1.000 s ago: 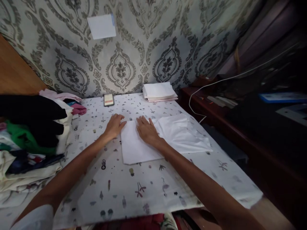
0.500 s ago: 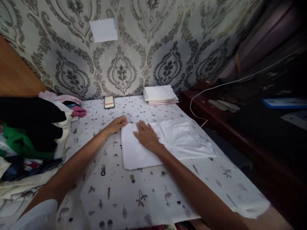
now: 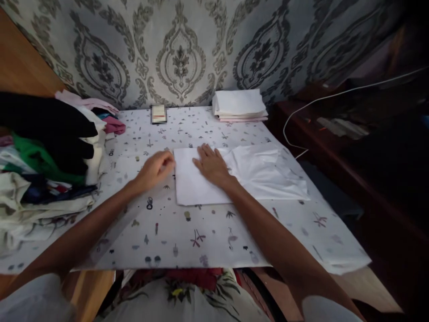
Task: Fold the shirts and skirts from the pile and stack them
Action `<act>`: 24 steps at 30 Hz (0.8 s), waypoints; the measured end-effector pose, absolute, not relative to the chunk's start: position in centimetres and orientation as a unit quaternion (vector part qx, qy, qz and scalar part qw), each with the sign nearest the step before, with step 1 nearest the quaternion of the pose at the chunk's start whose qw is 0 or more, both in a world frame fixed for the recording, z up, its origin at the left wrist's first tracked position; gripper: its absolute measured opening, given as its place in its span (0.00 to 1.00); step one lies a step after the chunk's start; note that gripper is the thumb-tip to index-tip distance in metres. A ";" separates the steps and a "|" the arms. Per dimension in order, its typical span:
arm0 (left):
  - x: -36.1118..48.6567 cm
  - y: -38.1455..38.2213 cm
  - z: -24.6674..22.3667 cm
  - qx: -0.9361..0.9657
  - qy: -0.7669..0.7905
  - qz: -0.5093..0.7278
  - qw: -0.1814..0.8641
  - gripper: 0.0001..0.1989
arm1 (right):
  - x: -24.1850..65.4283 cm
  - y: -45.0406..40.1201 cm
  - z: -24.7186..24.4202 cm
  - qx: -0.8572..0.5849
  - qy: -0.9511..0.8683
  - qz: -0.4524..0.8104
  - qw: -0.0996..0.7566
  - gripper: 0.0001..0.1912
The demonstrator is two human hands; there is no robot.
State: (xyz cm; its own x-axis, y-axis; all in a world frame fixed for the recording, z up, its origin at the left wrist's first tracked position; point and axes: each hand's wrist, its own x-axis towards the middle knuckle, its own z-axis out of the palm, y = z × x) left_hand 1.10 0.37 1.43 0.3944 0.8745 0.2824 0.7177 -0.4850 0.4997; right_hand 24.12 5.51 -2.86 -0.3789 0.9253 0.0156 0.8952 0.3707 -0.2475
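A white cloth (image 3: 268, 172) lies on the patterned table cover (image 3: 127, 228), its left part flat and folded, its right part wrinkled. My right hand (image 3: 212, 165) rests palm down on the flat part with its fingers spread. Just left of the cloth's left edge is my left hand (image 3: 156, 170), its fingers curled toward the thumb with a gap between them, and nothing visible in it.
A heap of mixed clothes (image 3: 50, 147) fills the left side. Folded white cloths (image 3: 239, 105) are stacked at the back right, and a small framed card (image 3: 158, 114) lies at the back. A white cable (image 3: 284, 127) loops over dark red furniture (image 3: 321, 152) on the right.
The view has tilted downward. My left hand has come away from the cloth's upper left corner, and its fingers have loosened. My right hand stays flat on the cloth.
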 end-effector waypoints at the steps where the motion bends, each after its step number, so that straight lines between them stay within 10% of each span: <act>1: 1.8 -1.8 1.6 0.844 0.453 0.242 0.153 0.09 | 24.2 5.4 -2.7 -0.550 -0.825 0.104 0.076 0.33; 24: 6.3 -9.2 0.5 0.908 0.384 0.025 -0.163 0.12 | 22.1 2.1 -1.2 -0.430 -0.886 0.158 0.077 0.30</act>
State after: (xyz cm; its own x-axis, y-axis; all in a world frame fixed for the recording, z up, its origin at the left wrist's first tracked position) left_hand 6.33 -9.20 0.50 0.7032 0.6901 0.1712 0.7066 -0.6515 -0.2763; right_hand 22.05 2.10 -1.23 -0.6192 0.7853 0.0000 0.7366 0.5808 -0.3465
